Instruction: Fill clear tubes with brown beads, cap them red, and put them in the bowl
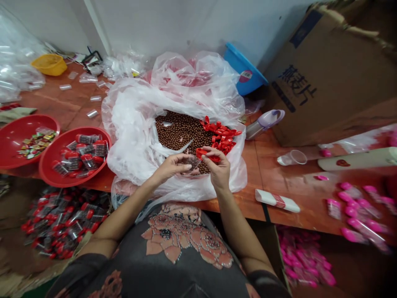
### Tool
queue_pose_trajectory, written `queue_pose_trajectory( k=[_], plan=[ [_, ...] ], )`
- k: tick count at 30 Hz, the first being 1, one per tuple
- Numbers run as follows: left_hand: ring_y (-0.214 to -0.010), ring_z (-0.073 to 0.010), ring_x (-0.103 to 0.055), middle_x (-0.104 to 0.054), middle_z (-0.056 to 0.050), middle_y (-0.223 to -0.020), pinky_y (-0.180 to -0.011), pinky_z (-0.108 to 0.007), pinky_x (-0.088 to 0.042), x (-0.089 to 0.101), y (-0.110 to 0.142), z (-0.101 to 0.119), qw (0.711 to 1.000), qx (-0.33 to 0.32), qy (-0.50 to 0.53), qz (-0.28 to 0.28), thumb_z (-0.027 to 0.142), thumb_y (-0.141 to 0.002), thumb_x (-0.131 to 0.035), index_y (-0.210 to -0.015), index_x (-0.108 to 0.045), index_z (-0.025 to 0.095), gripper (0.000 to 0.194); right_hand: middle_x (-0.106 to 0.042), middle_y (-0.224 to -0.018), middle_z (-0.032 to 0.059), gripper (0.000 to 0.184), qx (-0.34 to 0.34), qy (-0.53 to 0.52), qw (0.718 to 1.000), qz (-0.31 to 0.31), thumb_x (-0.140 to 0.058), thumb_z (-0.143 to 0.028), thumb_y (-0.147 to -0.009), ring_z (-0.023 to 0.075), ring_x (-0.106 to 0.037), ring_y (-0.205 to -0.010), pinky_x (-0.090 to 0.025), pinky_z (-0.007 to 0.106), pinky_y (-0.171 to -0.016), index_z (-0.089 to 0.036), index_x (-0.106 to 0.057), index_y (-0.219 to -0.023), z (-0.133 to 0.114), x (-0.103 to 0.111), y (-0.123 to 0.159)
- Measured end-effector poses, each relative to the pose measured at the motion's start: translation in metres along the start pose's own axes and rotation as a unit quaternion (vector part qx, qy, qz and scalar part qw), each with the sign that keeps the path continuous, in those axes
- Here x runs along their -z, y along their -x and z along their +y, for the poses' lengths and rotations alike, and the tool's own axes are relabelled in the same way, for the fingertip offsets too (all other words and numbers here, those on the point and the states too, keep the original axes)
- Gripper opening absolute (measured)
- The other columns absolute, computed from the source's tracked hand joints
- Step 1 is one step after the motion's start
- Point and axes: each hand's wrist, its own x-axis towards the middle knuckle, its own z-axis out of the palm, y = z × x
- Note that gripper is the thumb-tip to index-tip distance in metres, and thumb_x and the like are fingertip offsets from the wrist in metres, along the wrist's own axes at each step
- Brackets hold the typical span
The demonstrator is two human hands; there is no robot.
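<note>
Left hand (pixel 172 167) pinches a small clear plastic container (pixel 194 162) between thumb and fingers, right hand (pixel 221 169) pinches a glossy red plastic cap (pixel 201 153), both above the near side of the round brown beads (pixel 182 128) in an open white plastic bag (pixel 130 124). Cap's long axis runs roughly left-right; container's is unreadable, blurred and partly finger-covered. Red-brown tabletop (pixel 252 165), pale wall (pixel 173 25) beyond, big cardboard box (pixel 316 78) far right, cut off.

Right fingers (pixel 214 167) partly hide the red piece (pixel 213 157) they hold.
</note>
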Motion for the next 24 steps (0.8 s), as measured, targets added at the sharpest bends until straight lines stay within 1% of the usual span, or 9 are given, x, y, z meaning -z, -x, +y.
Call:
queue_pose_trajectory(
  k=[3, 7, 9, 11, 14, 16, 18, 21, 24],
  plan=[
    [-0.08, -0.0157, -0.068, -0.073, -0.013, -0.108, -0.071, -0.027, -0.053, -0.001, 0.002, 0.001, 1.0, -0.001, 0.01, 0.001, 0.028, -0.072, -0.08, -0.12, -0.067, 0.013, 0.052, -0.076, -0.109, 0.0017, 0.015, 0.015, -0.002, 1.0, 0.005, -0.079, -0.022, -0.076, 0.0184, -0.072, -0.102, -0.054, 0.04, -0.099, -0.024, -0.067, -0.084, 0.002, -0.002, 0.005],
    [-0.077, -0.0138, -0.068, -0.074, -0.011, -0.102, -0.067, -0.024, -0.052, -0.005, 0.003, 0.003, 1.0, -0.012, 0.017, 0.006, 0.028, -0.071, -0.081, -0.115, -0.07, 0.013, 0.047, -0.076, -0.109, 0.0019, 0.017, -0.032, -0.04, 0.999, -0.01, -0.077, -0.026, -0.078, 0.0199, -0.073, -0.099, -0.06, 0.044, -0.092, -0.024, -0.064, -0.089, 0.003, -0.006, 0.013],
    [-0.077, -0.0136, -0.068, -0.074, -0.009, -0.1, -0.069, -0.024, -0.053, -0.005, 0.004, 0.003, 1.0, -0.01, 0.023, 0.013, 0.027, -0.069, -0.082, -0.111, -0.071, 0.013, 0.045, -0.076, -0.108, 0.0029, 0.017, -0.041, -0.025, 0.999, -0.025, -0.077, -0.028, -0.078, 0.0214, -0.073, -0.1, -0.062, 0.046, -0.088, -0.024, -0.063, -0.086, 0.002, -0.005, 0.016],
    [-0.079, -0.0139, -0.069, -0.074, -0.008, -0.099, -0.074, -0.026, -0.055, -0.006, 0.005, 0.003, 0.999, -0.008, 0.031, 0.018, 0.025, -0.067, -0.084, -0.107, -0.072, 0.013, 0.043, -0.077, -0.107, 0.0039, 0.018, -0.025, 0.008, 0.998, -0.049, -0.077, -0.03, -0.078, 0.0224, -0.073, -0.1, -0.062, 0.046, -0.087, -0.023, -0.061, -0.082, 0.0, 0.0, 0.017],
    [-0.08, -0.0141, -0.069, -0.074, -0.008, -0.1, -0.077, -0.028, -0.055, -0.007, 0.007, 0.002, 0.999, -0.012, 0.038, 0.014, 0.025, -0.069, -0.082, -0.106, -0.072, 0.013, 0.041, -0.075, -0.111, 0.0054, 0.025, 0.035, 0.083, 0.99, -0.108, -0.081, -0.033, -0.075, 0.0233, -0.072, -0.104, -0.061, 0.047, -0.091, -0.024, -0.061, -0.086, -0.003, 0.01, 0.015],
    [-0.08, -0.0151, -0.07, -0.074, -0.009, -0.1, -0.075, -0.028, -0.055, -0.008, 0.009, 0.002, 0.999, -0.016, 0.041, 0.006, 0.027, -0.072, -0.08, -0.11, -0.07, 0.014, 0.041, -0.071, -0.121, 0.0073, 0.041, 0.103, 0.147, 0.972, -0.151, -0.086, -0.036, -0.07, 0.0247, -0.068, -0.113, -0.058, 0.048, -0.095, -0.025, -0.06, -0.101, -0.003, 0.015, 0.013],
    [-0.081, -0.0167, -0.07, -0.075, -0.009, -0.1, -0.072, -0.027, -0.055, -0.01, 0.01, 0.002, 0.999, -0.026, 0.043, 0.005, 0.029, -0.074, -0.08, -0.112, -0.069, 0.014, 0.043, -0.065, -0.128, 0.0091, 0.061, 0.172, 0.222, 0.943, -0.18, -0.087, -0.037, -0.067, 0.0255, -0.063, -0.12, -0.056, 0.048, -0.1, -0.027, -0.056, -0.119, -0.002, 0.016, 0.013],
    [-0.083, -0.0174, -0.071, -0.075, -0.008, -0.099, -0.07, -0.025, -0.054, -0.012, 0.011, 0.002, 0.998, -0.04, 0.051, 0.017, 0.029, -0.071, -0.082, -0.109, -0.069, 0.014, 0.043, -0.061, -0.132, 0.0106, 0.071, 0.233, 0.315, 0.902, -0.183, -0.081, -0.039, -0.075, 0.0255, -0.06, -0.123, -0.055, 0.048, -0.102, -0.029, -0.046, -0.136, 0.001, 0.014, 0.015],
    [-0.078, -0.0165, -0.071, -0.074, -0.007, -0.093, -0.065, -0.023, -0.054, -0.015, 0.009, -0.001, 0.995, -0.011, 0.094, 0.015, 0.038, -0.074, -0.08, -0.105, -0.067, 0.015, 0.041, -0.061, -0.132, 0.0114, 0.075, 0.26, 0.353, 0.883, -0.168, -0.077, -0.039, -0.079, 0.026, -0.061, -0.121, -0.056, 0.047, -0.101, -0.027, -0.039, -0.143, 0.006, 0.01, 0.022]
  ],
)
